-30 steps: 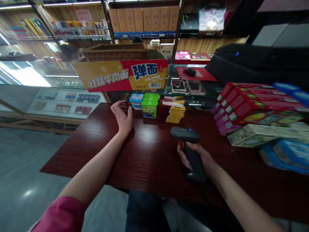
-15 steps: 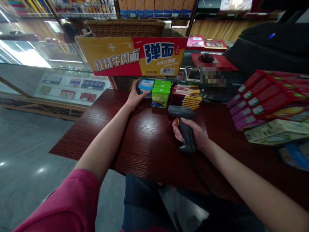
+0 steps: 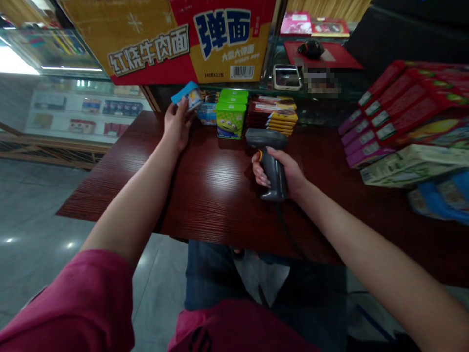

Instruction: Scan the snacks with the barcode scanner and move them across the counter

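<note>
My left hand [image 3: 178, 122] is closed on a small tub with a blue lid [image 3: 188, 96], tilted and held above the far left of the dark wooden counter [image 3: 216, 195]. Other blue packs [image 3: 208, 111] stand just right of that hand. Beside them is a row of green boxes [image 3: 230, 117] with a cartoon face on the front. A stack of brown and yellow packets [image 3: 274, 115] lies to their right. My right hand [image 3: 280, 171] grips a dark grey barcode scanner [image 3: 274, 173] by its handle, its head just in front of the packets; its cable runs down toward me.
A large noodle carton [image 3: 176, 44] stands behind the small goods. On a glass shelf rest a phone [image 3: 287, 77] and a computer mouse [image 3: 310, 48] on a red mat. Red and purple boxes [image 3: 395, 110], a pale green box [image 3: 414, 164] and blue-topped packs [image 3: 445, 195] crowd the right.
My left hand has lifted a blue-lidded tub off the blue packs, drawing it left and tilting it. My right hand still holds the scanner. The view has tipped downward.
</note>
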Action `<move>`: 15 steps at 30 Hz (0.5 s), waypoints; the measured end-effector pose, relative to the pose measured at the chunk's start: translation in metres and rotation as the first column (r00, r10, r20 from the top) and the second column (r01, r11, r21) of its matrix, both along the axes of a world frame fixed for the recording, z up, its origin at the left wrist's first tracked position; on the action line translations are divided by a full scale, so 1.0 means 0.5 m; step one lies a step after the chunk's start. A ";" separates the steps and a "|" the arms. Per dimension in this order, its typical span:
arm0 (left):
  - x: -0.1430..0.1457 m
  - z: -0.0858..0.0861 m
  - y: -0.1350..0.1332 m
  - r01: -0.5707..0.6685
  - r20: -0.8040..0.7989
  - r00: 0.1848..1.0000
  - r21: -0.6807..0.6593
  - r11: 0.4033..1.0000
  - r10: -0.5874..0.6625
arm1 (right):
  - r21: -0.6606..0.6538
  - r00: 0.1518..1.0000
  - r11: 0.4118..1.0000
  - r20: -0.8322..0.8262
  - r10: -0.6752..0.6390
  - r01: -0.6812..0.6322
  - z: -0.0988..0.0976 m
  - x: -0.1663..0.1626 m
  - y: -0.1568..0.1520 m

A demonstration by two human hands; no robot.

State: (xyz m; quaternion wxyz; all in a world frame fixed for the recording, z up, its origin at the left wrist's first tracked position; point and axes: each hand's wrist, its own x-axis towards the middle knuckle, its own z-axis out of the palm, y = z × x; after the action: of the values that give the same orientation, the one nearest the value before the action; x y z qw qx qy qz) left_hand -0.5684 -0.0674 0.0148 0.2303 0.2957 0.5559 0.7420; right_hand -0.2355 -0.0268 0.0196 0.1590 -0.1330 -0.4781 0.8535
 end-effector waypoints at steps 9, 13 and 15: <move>0.048 -0.004 -0.121 0.207 0.151 0.966 0.017 0.978 -0.207 | 0.019 1.000 1.000 -0.018 -0.016 0.016 -0.008 0.027 -0.015; 0.095 -0.006 -0.169 0.408 0.115 0.910 -0.071 0.910 -0.399 | 0.031 0.999 0.999 -0.015 -0.040 0.040 -0.009 0.049 -0.025; 0.116 -0.006 -0.186 0.487 0.158 0.869 -0.111 0.866 -0.468 | 0.049 0.999 0.998 -0.005 -0.050 0.051 -0.006 0.060 -0.031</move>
State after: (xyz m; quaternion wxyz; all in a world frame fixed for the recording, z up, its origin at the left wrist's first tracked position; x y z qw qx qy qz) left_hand -0.5103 -0.1604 0.0118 0.4626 0.3592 0.5028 0.6358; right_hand -0.2054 -0.0425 0.0167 0.1846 -0.1395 -0.4950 0.8375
